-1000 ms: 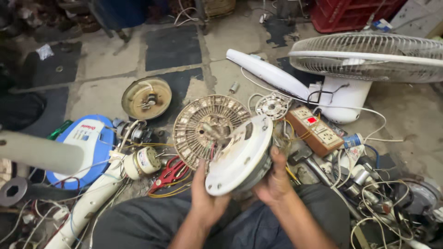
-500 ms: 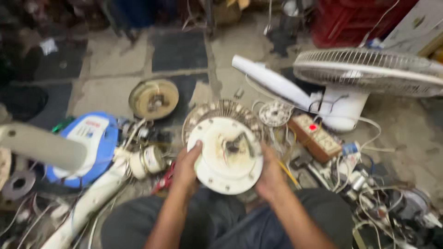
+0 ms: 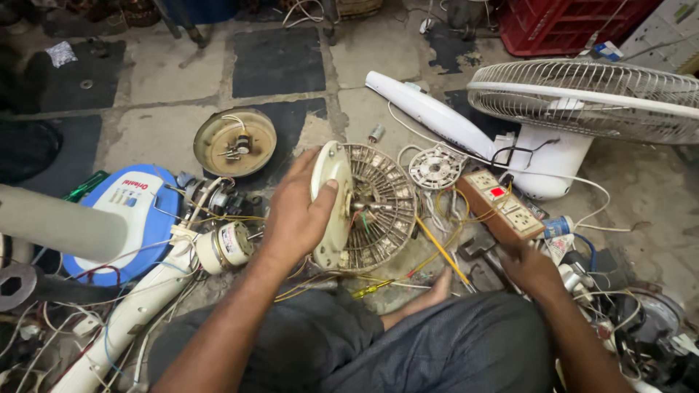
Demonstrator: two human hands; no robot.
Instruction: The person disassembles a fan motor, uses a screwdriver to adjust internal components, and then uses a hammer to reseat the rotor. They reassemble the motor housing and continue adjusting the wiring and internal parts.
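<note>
My left hand [image 3: 295, 215] grips a cream round motor cover [image 3: 329, 211], held on edge against a ceiling fan motor core [image 3: 382, 207] with a ring of windings and a centre shaft. The core sits on the floor in front of my knees. My right hand [image 3: 535, 273] is low on the right, away from the motor. It rests among wires beside a dark metal tool [image 3: 477, 246] and just below a brown extension board [image 3: 502, 204]. Its fingers curl downward, and whether they hold anything is hidden.
A white table fan [image 3: 582, 94] stands at the right, with a white fan blade [image 3: 429, 113] lying beside it. A second round motor cover [image 3: 234, 142], a blue and white fan base [image 3: 120, 218], a small motor [image 3: 226, 246] and tangled wires crowd the floor. A red crate [image 3: 575, 25] sits far back.
My right hand has let go of the cover and moved down to the right. My left hand has swung the cover from flat-on to edge-on, uncovering the wound core.
</note>
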